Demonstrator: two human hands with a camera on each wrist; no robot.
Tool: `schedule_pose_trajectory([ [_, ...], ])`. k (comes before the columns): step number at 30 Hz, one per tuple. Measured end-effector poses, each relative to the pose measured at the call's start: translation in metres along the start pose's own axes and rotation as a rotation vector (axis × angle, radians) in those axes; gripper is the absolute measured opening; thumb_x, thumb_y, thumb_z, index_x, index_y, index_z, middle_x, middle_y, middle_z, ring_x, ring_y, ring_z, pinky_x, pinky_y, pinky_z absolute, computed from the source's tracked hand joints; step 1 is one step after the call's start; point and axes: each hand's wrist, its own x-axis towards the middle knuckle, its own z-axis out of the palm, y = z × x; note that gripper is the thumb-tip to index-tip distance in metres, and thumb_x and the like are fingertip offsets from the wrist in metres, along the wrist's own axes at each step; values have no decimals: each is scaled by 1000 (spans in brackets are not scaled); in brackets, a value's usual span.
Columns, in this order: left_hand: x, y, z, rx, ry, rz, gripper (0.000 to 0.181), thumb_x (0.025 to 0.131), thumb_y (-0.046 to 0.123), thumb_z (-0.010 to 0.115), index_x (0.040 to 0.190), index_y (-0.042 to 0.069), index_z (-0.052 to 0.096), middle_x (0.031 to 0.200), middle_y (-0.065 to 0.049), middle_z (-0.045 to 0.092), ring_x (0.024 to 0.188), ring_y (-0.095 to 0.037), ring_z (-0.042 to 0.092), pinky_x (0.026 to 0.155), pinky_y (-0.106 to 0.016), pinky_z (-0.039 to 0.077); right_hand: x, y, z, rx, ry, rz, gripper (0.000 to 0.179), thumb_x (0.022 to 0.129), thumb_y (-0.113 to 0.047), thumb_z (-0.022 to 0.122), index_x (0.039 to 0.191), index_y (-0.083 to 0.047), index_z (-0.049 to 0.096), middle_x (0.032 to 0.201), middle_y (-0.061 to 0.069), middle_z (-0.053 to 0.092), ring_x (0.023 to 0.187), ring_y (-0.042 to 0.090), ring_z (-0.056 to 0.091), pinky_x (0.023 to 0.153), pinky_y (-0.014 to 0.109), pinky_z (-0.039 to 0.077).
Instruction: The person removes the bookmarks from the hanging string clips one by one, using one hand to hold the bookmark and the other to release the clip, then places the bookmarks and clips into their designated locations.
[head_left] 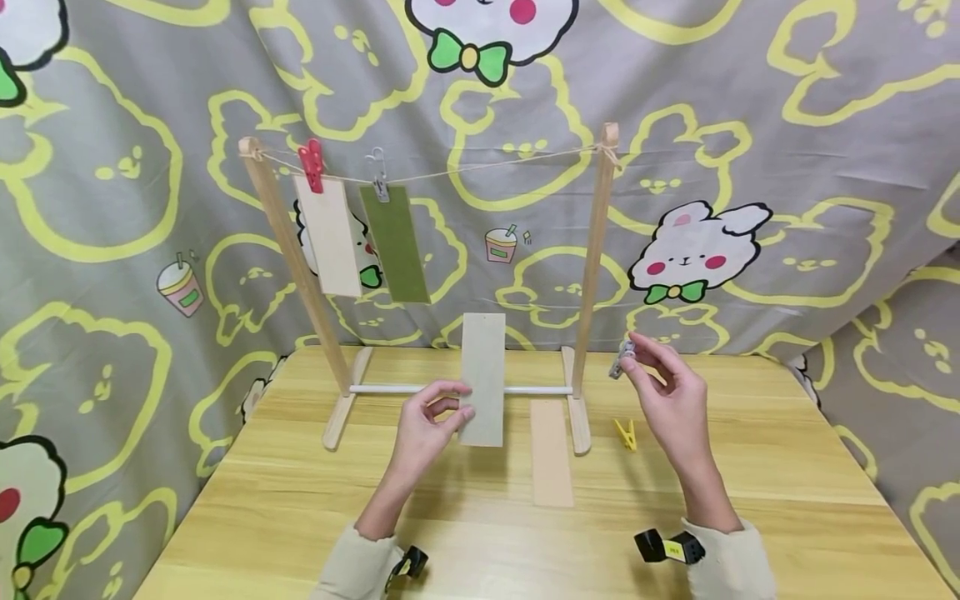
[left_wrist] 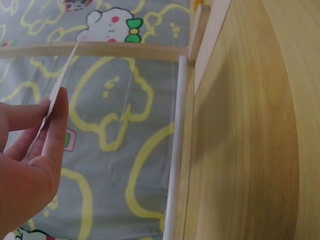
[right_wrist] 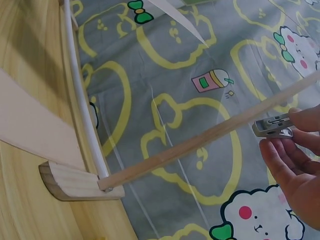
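Between thumb and fingers, my left hand (head_left: 429,422) pinches a pale grey-green card strip (head_left: 483,375) by its left edge, held upright in front of the rack. In the left wrist view the strip (left_wrist: 61,80) shows nearly edge-on. My right hand (head_left: 671,396) pinches a grey clothespin (head_left: 622,360) to the right of the rack; the right wrist view shows this clothespin (right_wrist: 272,125) at the fingertips. On the string (head_left: 487,169), a red clothespin (head_left: 312,167) holds a cream strip (head_left: 330,237), and a grey hooked clothespin (head_left: 380,177) holds a green strip (head_left: 397,246).
A wooden rack with a left post (head_left: 296,258), a right post (head_left: 596,258) and a white crossbar (head_left: 536,390) stands on the table (head_left: 285,492). A peach strip (head_left: 552,458) lies by the right foot, with a yellow clothespin (head_left: 626,435) further right. Patterned cloth (head_left: 547,100) hangs behind.
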Motion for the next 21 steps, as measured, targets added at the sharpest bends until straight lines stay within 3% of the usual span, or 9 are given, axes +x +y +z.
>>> schedule_pose_trajectory([
  [7,-1,-4,0,25,-39,2,26,83,-17,74,106,-6,71,112,-24,68,83,-12,69,65,-20,57,2,4,-6,-7,3,34,36,95,4,69,131,2,67,121,14,65,106,9,66,88,16,55],
  [15,-3,-9,0,63,-58,-75,26,82,-14,77,105,-1,72,114,-18,68,89,-26,71,66,-22,58,3,8,-10,-12,10,61,34,95,4,69,129,5,67,119,13,65,104,8,65,88,16,55],
  [21,-3,-12,2,79,-80,-117,26,82,-14,77,104,-1,72,117,-16,68,88,-21,70,63,-20,57,3,13,-14,-54,-1,74,35,96,1,69,130,4,67,123,18,65,103,6,64,88,15,54],
])
